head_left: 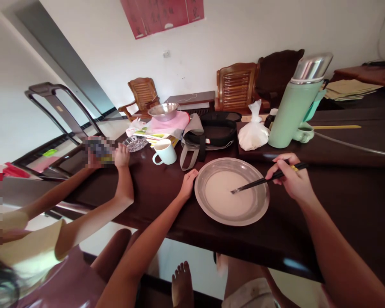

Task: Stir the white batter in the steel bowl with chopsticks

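Observation:
A wide metal bowl (pixel 201 197) stands near the front edge of the dark table, with a pale, milky liquid (pixel 226 205) in it. My left hand (pixel 188 184) is closed on the bowl's left rim, its thumb near the edge. A pair of black chopsticks (pixel 255 183) is gripped in my right hand (pixel 292 177). Their tips dip into the liquid near the middle of the bowl, and they slant up to the right across the rim. Behind the bowl sits a knotted plastic bag (pixel 253 133) of white contents.
A green thermos (pixel 290 113) and a small green cup (pixel 304 133) stand at the back right. A white mug (pixel 165 152), a black-and-grey strap (pixel 208 139) and a glass dish (pixel 135 143) lie behind. At left, another person's arms (pixel 99 209) rest on the table.

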`<state>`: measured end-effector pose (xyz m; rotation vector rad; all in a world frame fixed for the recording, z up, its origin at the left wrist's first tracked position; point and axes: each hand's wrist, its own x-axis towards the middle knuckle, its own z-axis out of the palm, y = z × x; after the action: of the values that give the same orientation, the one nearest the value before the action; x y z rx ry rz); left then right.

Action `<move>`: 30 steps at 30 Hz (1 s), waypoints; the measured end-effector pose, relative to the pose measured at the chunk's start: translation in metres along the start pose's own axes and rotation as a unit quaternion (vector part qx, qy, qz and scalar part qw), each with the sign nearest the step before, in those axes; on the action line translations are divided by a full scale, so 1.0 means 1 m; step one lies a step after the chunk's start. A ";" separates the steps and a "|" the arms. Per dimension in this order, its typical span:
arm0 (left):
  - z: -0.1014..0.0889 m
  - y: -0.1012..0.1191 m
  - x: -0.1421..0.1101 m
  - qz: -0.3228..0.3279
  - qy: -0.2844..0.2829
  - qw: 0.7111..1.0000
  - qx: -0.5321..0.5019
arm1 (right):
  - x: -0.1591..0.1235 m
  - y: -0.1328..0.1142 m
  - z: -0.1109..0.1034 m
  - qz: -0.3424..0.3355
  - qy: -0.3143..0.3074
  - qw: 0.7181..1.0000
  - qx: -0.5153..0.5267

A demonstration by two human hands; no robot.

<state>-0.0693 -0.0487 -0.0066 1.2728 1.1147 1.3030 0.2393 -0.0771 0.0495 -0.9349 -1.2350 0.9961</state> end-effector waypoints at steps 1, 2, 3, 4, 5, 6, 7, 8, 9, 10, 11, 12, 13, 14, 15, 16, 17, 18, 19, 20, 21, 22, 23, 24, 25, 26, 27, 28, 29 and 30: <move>0.000 0.000 0.000 0.004 0.004 1.000 0.006 | -0.001 0.001 0.001 0.013 -0.025 1.000 -0.002; 0.001 0.001 0.000 0.007 0.008 1.000 0.011 | -0.001 0.001 0.003 0.025 -0.050 0.998 -0.010; 0.001 0.002 0.000 0.009 0.010 1.000 0.014 | -0.001 0.002 0.004 0.030 -0.066 0.997 -0.021; 0.002 0.002 0.001 0.009 0.011 1.000 0.016 | -0.001 0.002 0.005 0.028 -0.069 0.997 -0.032; 0.002 0.003 0.001 0.009 0.010 1.000 0.017 | -0.001 0.003 0.004 0.017 -0.057 0.997 -0.040; 0.002 0.003 0.001 0.009 0.010 1.000 0.016 | 0.000 0.003 0.003 0.003 -0.034 0.999 -0.042; 0.003 0.004 0.000 0.008 0.008 1.000 0.016 | 0.001 0.003 0.002 -0.011 -0.006 0.999 -0.038; 0.003 0.004 0.000 0.005 0.006 1.000 0.015 | 0.002 0.003 0.000 -0.021 0.016 0.999 -0.029; 0.004 0.005 0.000 0.002 0.001 1.000 0.015 | 0.002 0.003 -0.002 -0.022 0.025 0.999 -0.019; 0.004 0.005 -0.001 -0.001 -0.004 1.000 0.016 | 0.002 0.003 -0.002 -0.015 0.018 1.000 -0.011; 0.004 0.006 -0.002 -0.003 -0.008 1.000 0.017 | 0.002 0.003 -0.002 -0.003 -0.001 1.000 -0.007; 0.005 0.006 -0.002 -0.005 -0.010 1.000 0.018 | 0.001 0.002 -0.001 0.010 -0.029 0.999 -0.009; 0.005 0.007 -0.002 -0.006 -0.010 1.000 0.018 | 0.000 0.002 0.001 0.020 -0.055 0.998 -0.017; 0.005 0.008 -0.002 -0.007 -0.008 1.000 0.019 | 0.000 0.003 0.002 0.023 -0.074 0.997 -0.030; 0.006 0.008 -0.002 -0.008 -0.005 1.000 0.019 | 0.000 0.003 0.002 0.019 -0.081 0.996 -0.043; 0.006 0.009 -0.002 -0.009 -0.002 1.000 0.020 | 0.000 0.003 0.002 0.010 -0.073 0.996 -0.054; 0.006 0.009 -0.002 -0.010 -0.002 1.000 0.021 | 0.001 0.004 0.001 -0.002 -0.052 0.997 -0.061; 0.006 0.009 -0.002 -0.010 -0.001 1.000 0.022 | 0.002 0.004 -0.002 -0.015 -0.024 0.998 -0.063; 0.007 0.009 -0.002 -0.010 -0.002 1.000 0.023 | 0.003 0.005 -0.004 -0.026 0.002 0.998 -0.062; 0.007 0.009 -0.002 -0.009 -0.004 1.000 0.025 | 0.004 0.006 -0.006 -0.038 0.020 0.997 -0.061; 0.007 0.009 -0.002 -0.007 -0.005 1.000 0.027 | 0.005 0.006 -0.008 -0.049 0.026 0.997 -0.062; 0.007 0.009 -0.002 -0.005 -0.006 1.000 0.029 | 0.004 0.006 -0.008 -0.057 0.017 0.996 -0.068; 0.007 0.008 -0.002 -0.001 -0.007 0.999 0.033 | 0.004 0.006 -0.007 -0.061 -0.003 0.995 -0.080; 0.006 0.008 -0.002 0.002 -0.006 0.999 0.036 | 0.003 0.005 -0.005 -0.062 -0.028 0.993 -0.095; 0.006 0.007 -0.002 0.004 -0.006 0.999 0.039 | 0.002 0.005 -0.003 -0.060 -0.051 0.991 -0.112; 0.006 0.007 -0.002 0.005 -0.005 0.999 0.040 | 0.002 0.004 -0.001 -0.059 -0.067 0.988 -0.128; 0.005 0.006 -0.002 0.004 -0.005 0.999 0.039 | 0.002 0.004 0.000 -0.060 -0.069 0.986 -0.142; 0.005 0.005 -0.002 0.004 -0.005 0.999 0.039 | 0.002 0.004 0.000 -0.068 -0.055 0.985 -0.149; 0.004 0.004 -0.002 0.003 -0.006 0.999 0.038 | 0.003 0.004 -0.001 -0.081 -0.028 0.985 -0.150; 0.004 0.003 -0.001 0.002 -0.006 0.999 0.037 | 0.004 0.005 -0.003 -0.095 0.003 0.985 -0.143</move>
<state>-0.0657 -0.0504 -0.0032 1.3369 1.1613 1.2656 0.2419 -0.0723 0.0459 -1.0161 -1.4580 0.6759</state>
